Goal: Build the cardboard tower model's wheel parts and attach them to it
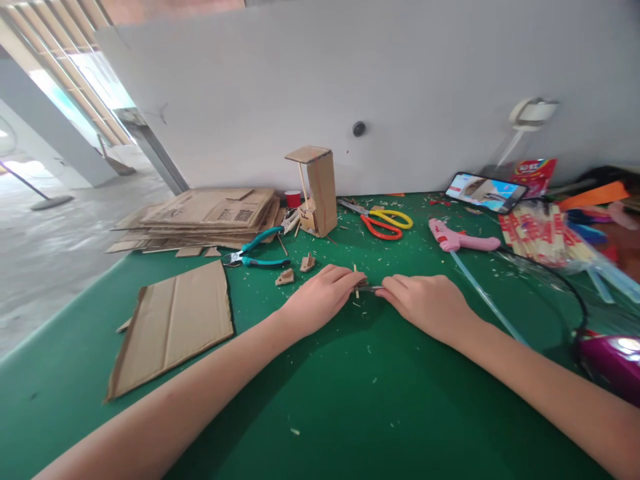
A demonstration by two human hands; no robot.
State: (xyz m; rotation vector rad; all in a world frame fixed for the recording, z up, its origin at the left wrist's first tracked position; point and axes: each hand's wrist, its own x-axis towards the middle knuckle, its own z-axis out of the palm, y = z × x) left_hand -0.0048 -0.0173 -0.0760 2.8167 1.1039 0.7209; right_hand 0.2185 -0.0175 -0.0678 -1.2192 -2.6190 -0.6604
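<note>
My left hand [320, 300] is closed, pinching a small brown cardboard piece [362, 282] just above the green table. A thin pale stick [356, 272] stands out at that piece. My right hand [430, 303] is closed around a thin grey metal blade-like tool [371, 289], and its tip meets the cardboard piece. Most of the tool lies hidden inside the fingers, so its kind is unclear. Just beyond my left hand rest two small cardboard pieces [285, 277]. Pale shavings lie scattered below and around both hands.
A cardboard model [324, 193] stands by the wall, beside stacked cardboard [210, 210]. Teal-handled cutters [257, 250], scissors [383, 220] and a cardboard sheet [175, 323] lie about. At right are a pink glue gun [465, 238], a phone [485, 192] and packaged sticks [540, 230].
</note>
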